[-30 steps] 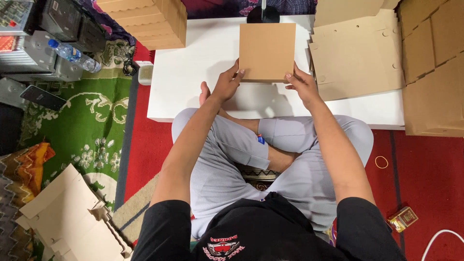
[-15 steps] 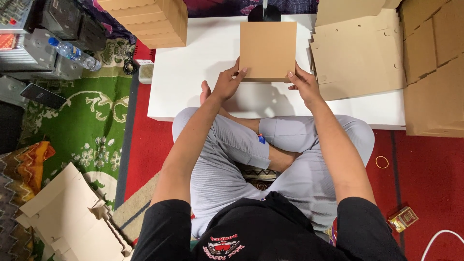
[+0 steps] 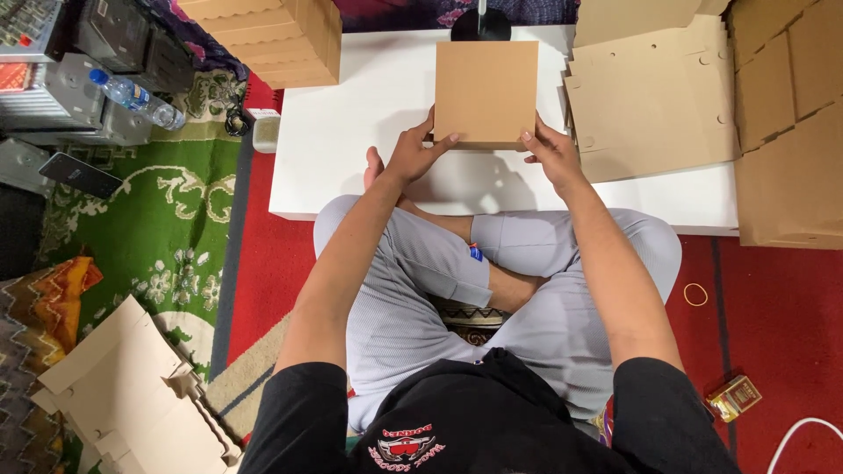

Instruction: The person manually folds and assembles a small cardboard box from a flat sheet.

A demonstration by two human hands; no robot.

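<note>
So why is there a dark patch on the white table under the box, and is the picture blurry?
Head view: light from above makes the brown box and both hands cast soft shadows on the white table; the picture is sharp, with no glare.

cardboard box (image 3: 486, 92) | plain brown, square, closed, lid up | flat on white table (image 3: 351, 140) | near edge gripped at both corners
</note>
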